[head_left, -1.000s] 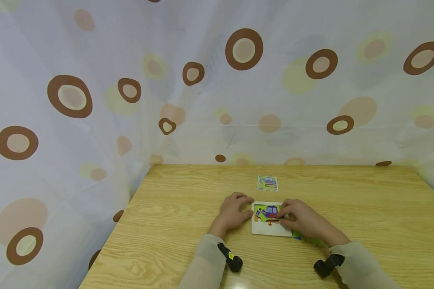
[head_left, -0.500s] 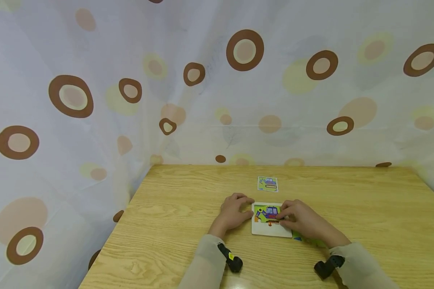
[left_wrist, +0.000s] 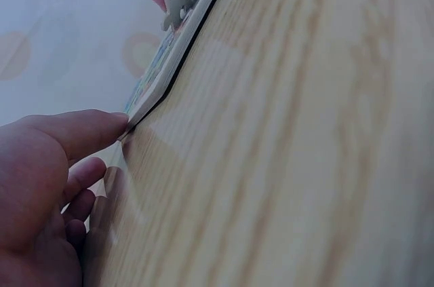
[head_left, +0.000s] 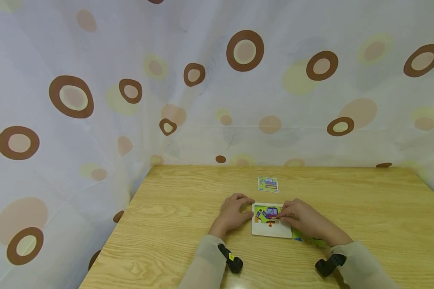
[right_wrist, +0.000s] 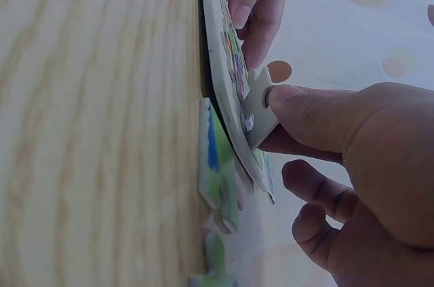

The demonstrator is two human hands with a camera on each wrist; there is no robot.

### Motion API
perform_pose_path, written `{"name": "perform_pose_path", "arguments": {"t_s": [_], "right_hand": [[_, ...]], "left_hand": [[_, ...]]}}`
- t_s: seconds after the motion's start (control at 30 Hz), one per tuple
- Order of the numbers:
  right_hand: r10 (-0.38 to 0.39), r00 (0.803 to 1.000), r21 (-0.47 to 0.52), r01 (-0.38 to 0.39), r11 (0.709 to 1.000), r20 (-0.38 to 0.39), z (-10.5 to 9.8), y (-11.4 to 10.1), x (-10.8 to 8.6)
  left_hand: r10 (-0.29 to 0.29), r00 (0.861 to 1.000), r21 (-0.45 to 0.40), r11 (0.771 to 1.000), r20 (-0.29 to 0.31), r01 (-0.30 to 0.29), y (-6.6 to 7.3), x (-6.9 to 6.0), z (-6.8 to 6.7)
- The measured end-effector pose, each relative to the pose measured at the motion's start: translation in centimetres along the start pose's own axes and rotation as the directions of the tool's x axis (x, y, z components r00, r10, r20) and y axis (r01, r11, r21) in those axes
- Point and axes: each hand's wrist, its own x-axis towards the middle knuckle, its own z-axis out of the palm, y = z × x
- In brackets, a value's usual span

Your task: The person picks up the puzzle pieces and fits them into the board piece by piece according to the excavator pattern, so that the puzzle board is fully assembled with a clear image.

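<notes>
A white-framed jigsaw board [head_left: 269, 230] lies on the wooden table, its upper part filled with a colourful digger picture. At its left edge my left hand [head_left: 232, 212] touches the frame with thumb and forefinger; the thumb [left_wrist: 95, 131] lies straight against the rim. My right hand [head_left: 305, 218] pinches a jigsaw piece [right_wrist: 258, 110] between thumb and forefinger. That piece stands tilted, its plain back towards the right wrist camera, its lower edge at the board. Its printed face is hidden in both wrist views.
Loose jigsaw pieces [right_wrist: 213, 155] lie right of the board, partly under my right forearm. Behind the board is a small picture card [head_left: 268, 184] showing the same digger. A patterned curtain [head_left: 202, 100] hangs along the table's back and left.
My right hand has turned slightly, and the jigsaw piece in its fingers now stands more on edge over the board. My left hand has stayed at the frame.
</notes>
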Motion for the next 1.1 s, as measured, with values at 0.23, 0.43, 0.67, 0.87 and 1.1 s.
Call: {"name": "perform_pose_path", "arguments": {"t_s": [0.23,0.43,0.67,0.87,1.1], "right_hand": [[0.037,0.999,0.039,-0.037,0.999,0.003,-0.22,0.04,0.18],[0.059,0.998,0.023,-0.059,0.998,-0.004,-0.22,-0.03,0.35],[0.106,0.994,0.051,-0.107,0.993,0.022,-0.07,-0.22,0.37],[0.101,0.995,0.041,-0.102,0.994,0.024,0.21,-0.14,0.34],[0.142,0.989,0.068,-0.144,0.987,0.036,0.47,-0.15,0.31]], "left_hand": [[0.007,1.000,0.003,1.000,-0.001,-0.007,-0.10,0.01,0.10],[0.012,1.000,0.001,1.000,0.001,-0.012,0.00,0.00,0.02],[0.013,1.000,0.008,1.000,0.000,-0.013,0.18,-0.13,-0.28],[0.014,1.000,0.007,1.000,0.004,-0.014,0.19,-0.26,-0.28],[0.004,1.000,0.005,1.000,0.004,-0.004,0.18,-0.22,-0.17]]}}
